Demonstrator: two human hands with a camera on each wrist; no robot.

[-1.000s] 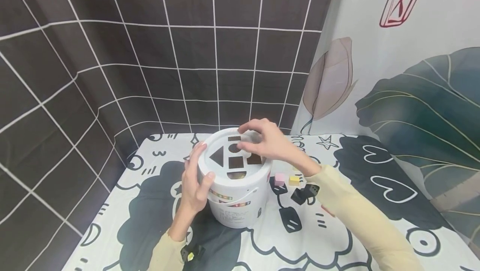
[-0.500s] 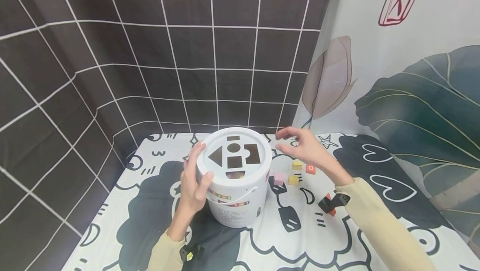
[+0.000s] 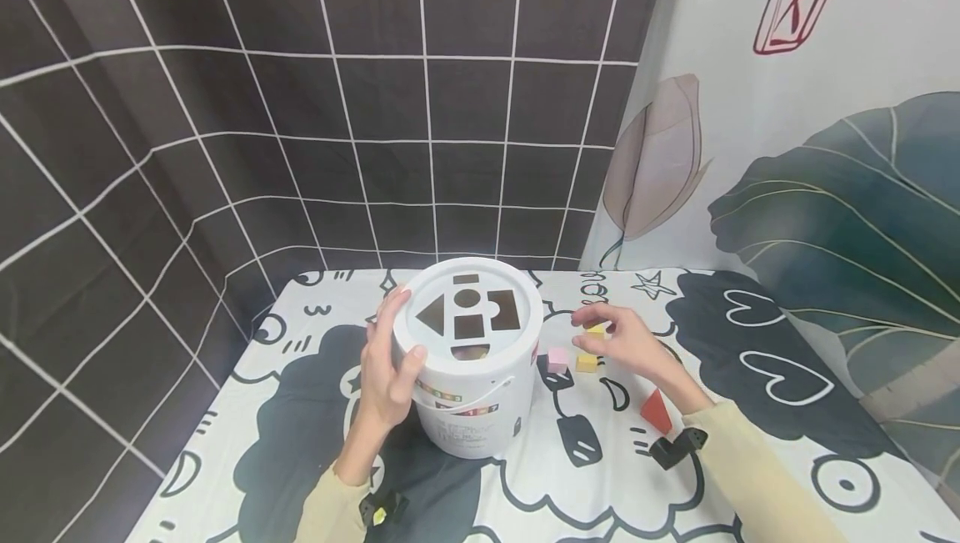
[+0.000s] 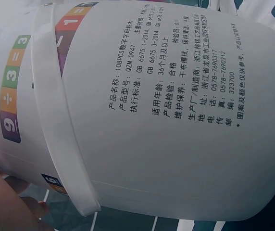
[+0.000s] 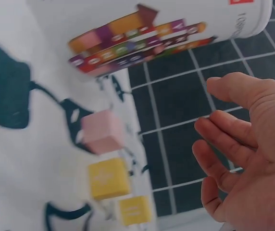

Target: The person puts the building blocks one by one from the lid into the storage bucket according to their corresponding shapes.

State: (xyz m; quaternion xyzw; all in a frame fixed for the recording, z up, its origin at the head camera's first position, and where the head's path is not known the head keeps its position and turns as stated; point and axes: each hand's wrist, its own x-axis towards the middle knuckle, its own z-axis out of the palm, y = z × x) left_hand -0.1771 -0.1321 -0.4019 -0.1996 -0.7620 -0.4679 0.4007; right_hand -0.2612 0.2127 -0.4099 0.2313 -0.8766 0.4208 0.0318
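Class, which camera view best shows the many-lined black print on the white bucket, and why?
The left wrist view: the print is large and readable there, though turned sideways. The head view shows it as small, faint lines; the right wrist view misses it, showing a colourful picture elsewhere on the bucket.

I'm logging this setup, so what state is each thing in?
Bucket: upright
Lid: on, slots open
Handle: lowered
Left hand: holding bucket
Right hand: empty, fingers loosely curled
Pink block: outside bucket
Yellow blocks: outside bucket
Red block: outside bucket
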